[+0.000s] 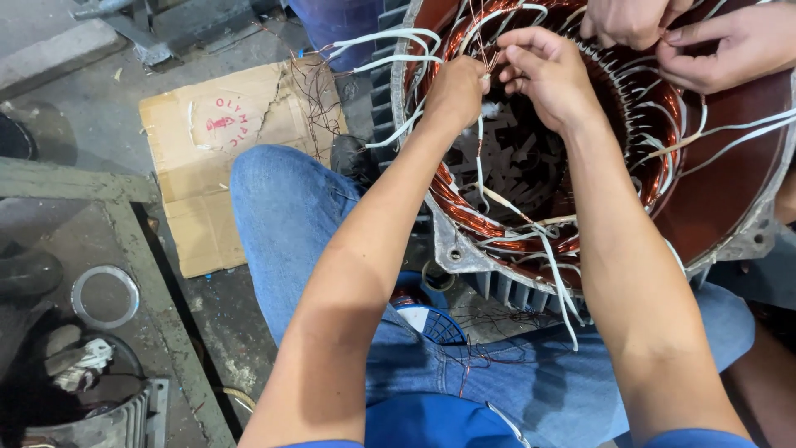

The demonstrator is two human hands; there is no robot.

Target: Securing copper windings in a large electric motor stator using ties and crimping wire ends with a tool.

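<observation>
A large electric motor stator with a grey finned housing lies in front of my knees. Its copper windings ring the bore, with white sleeved leads trailing over the rim. My left hand is closed on thin copper wires at the upper rim. My right hand pinches the same thin wires just beside it. Another person's two hands work on the windings at the far rim, top right.
A torn cardboard sheet lies on the concrete floor to the left. A grey metal frame runs along the left, with a metal ring and another finned motor housing beside it. Loose copper wire scraps lie between my legs.
</observation>
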